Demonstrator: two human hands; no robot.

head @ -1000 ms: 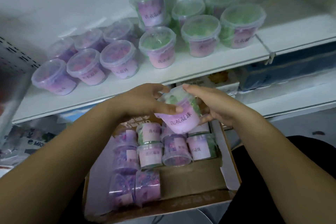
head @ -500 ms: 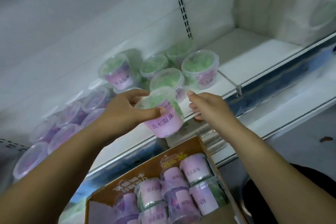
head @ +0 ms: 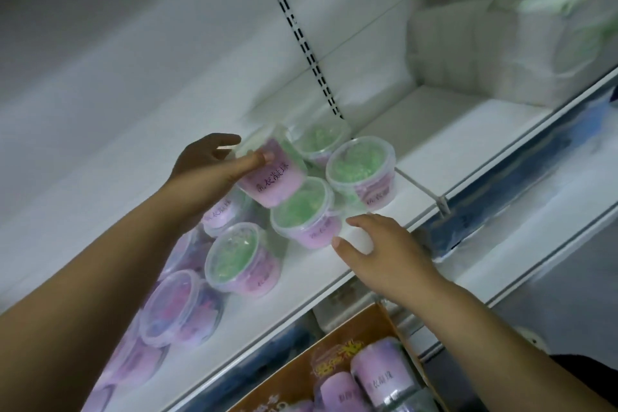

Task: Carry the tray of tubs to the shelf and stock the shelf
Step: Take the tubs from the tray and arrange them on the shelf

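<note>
My left hand [head: 214,167] grips a clear tub with a pink label [head: 276,177] and holds it tilted above the green tubs on the white shelf [head: 431,150]. Several green-filled tubs [head: 361,167] stand in the middle of the shelf, and purple-filled tubs [head: 180,308] fill its left part. My right hand [head: 378,251] hovers with relaxed fingers at the shelf's front edge, beside a green tub [head: 302,214], holding nothing. The cardboard tray [head: 337,358] sits below at the bottom, with more tubs [head: 381,375] in it.
White wrapped packs [head: 515,43] stand on the shelf's right section behind a thin wire divider [head: 421,187]. A slotted upright [head: 301,37] runs up the back wall. A blue price strip [head: 508,191] lines the shelf front. A lower shelf shows beneath.
My left hand has carried the tub up from the tray and over the shelf's green tubs. My right hand let go of it and dropped to the shelf edge. The view tilted upward.
</note>
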